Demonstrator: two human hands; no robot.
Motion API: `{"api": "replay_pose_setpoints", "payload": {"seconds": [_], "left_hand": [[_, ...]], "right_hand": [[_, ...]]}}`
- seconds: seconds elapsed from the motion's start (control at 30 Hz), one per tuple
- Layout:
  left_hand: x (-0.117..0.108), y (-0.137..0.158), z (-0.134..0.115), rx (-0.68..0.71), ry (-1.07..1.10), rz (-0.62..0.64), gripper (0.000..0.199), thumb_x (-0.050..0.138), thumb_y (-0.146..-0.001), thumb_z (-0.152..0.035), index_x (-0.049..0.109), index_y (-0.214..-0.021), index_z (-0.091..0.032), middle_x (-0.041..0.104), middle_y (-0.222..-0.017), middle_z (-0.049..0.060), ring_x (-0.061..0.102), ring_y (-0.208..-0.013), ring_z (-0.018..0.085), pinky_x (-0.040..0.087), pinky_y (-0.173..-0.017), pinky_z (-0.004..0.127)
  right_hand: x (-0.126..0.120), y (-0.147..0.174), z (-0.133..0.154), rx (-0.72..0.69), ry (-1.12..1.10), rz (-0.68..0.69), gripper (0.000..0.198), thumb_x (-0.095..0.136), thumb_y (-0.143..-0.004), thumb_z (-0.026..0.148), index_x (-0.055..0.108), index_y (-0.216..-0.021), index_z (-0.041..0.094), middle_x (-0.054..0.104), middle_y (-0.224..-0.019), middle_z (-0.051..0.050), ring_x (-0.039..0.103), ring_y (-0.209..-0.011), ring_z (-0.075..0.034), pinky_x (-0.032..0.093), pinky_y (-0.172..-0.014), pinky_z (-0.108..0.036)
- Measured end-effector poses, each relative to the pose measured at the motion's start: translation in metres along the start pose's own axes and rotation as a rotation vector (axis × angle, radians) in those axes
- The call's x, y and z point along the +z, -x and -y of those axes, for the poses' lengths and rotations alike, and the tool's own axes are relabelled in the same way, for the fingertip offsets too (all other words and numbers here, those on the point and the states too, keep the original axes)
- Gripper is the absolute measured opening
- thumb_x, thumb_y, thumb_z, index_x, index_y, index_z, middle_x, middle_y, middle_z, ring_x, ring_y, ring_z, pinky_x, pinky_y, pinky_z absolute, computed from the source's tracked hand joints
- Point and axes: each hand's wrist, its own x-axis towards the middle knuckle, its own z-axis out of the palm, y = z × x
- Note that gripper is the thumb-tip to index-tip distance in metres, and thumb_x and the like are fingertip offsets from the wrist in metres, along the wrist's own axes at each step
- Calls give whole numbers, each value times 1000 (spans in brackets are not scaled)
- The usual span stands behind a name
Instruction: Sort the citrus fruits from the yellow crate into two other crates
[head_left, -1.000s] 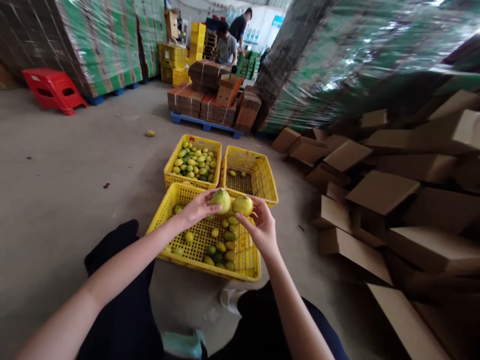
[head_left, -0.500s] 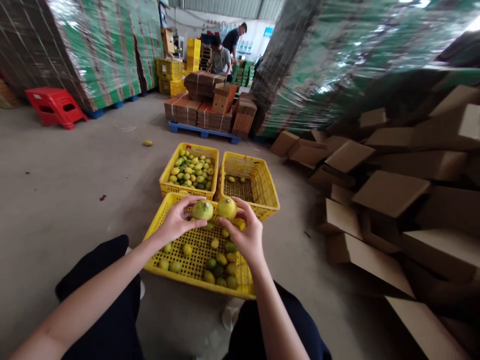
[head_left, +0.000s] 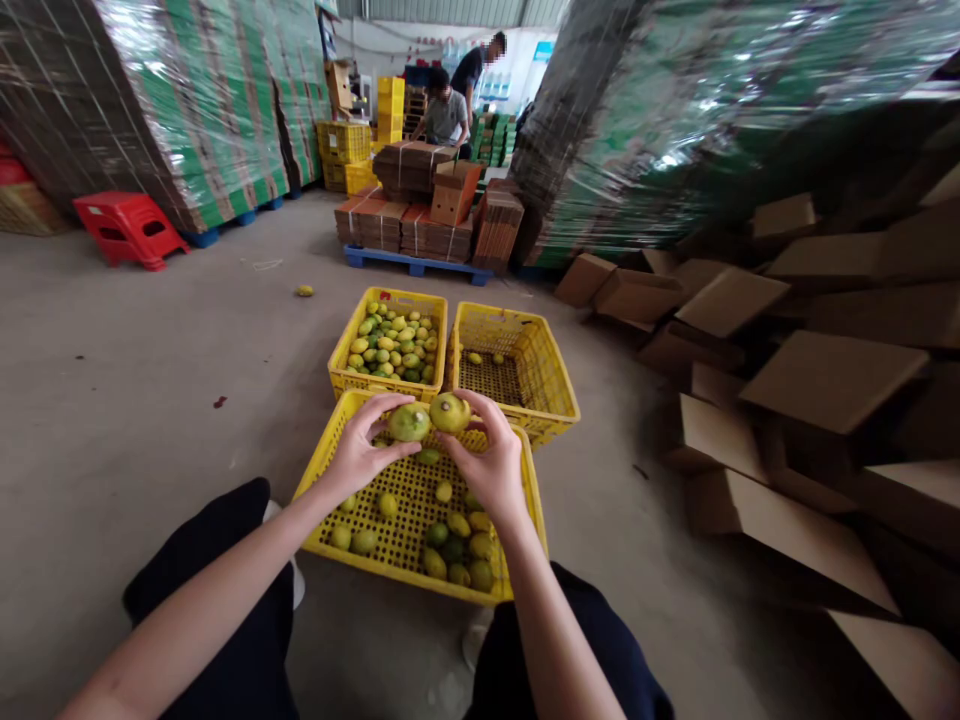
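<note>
My left hand (head_left: 365, 440) pinches a green-yellow lemon (head_left: 409, 423) between thumb and fingers. Beside it, my right hand (head_left: 491, 450) grips a yellower lemon (head_left: 450, 412), its end turned toward me. Both fruits are held close together above the near yellow crate (head_left: 330, 470). Inside that crate lie several loose lemons (head_left: 387, 505), with a cluster of green and yellow ones (head_left: 458, 545) at its right front. Part of the crate's far side is hidden behind my hands.
Behind stand a yellow crate full of lemons (head_left: 350, 322) and another (head_left: 559, 375) with two visible lemons. One lemon (head_left: 304, 291) lies on the floor. Cardboard boxes (head_left: 832, 380) pile up at right, a red stool (head_left: 131, 228) stands left, and two people work beyond the cardboard-stacked pallet (head_left: 416, 265).
The two lemons have come closer together, the right one turning slightly and shifting left. The whole view has shifted a little, so the crates appear farther right.
</note>
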Motion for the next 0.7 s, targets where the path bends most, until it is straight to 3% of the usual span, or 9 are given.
{"api": "replay_pose_setpoints", "payload": {"seconds": [0.13, 0.3, 0.43, 0.7], "left_hand": [[-1, 2, 0, 34, -22, 16, 45, 83, -68, -27, 66, -110, -25, 62, -118, 7, 55, -117, 25, 49, -96, 39], [1, 4, 2, 137, -85, 60, 47, 82, -70, -26, 67, -114, -26, 63, -119, 8, 55, -118, 25, 46, -101, 43], [4, 7, 1, 212, -118, 98, 50, 80, -72, -25, 64, -119, -29, 62, -122, 7, 55, -118, 24, 44, -105, 45], [8, 5, 0, 198, -76, 111, 50, 82, -70, -25, 66, -118, -28, 63, -122, 8, 55, -118, 26, 44, -105, 48]], "right_hand": [[-1, 2, 1, -39, 42, -1, 43, 63, -74, 13, 61, -115, 26, 65, -117, -7, 62, -109, -23, 58, -79, -38], [-5, 0, 6, -168, 62, -13, 46, 56, -75, 8, 61, -115, 28, 63, -120, -6, 59, -113, -25, 52, -94, -48], [-11, 0, 9, -217, 32, -7, 46, 53, -77, 6, 62, -115, 30, 61, -124, -5, 59, -116, -24, 50, -98, -48], [-18, 3, 8, -224, 87, 1, 47, 56, -78, 8, 60, -120, 30, 62, -125, -5, 59, -117, -25, 51, -98, -49]]}}
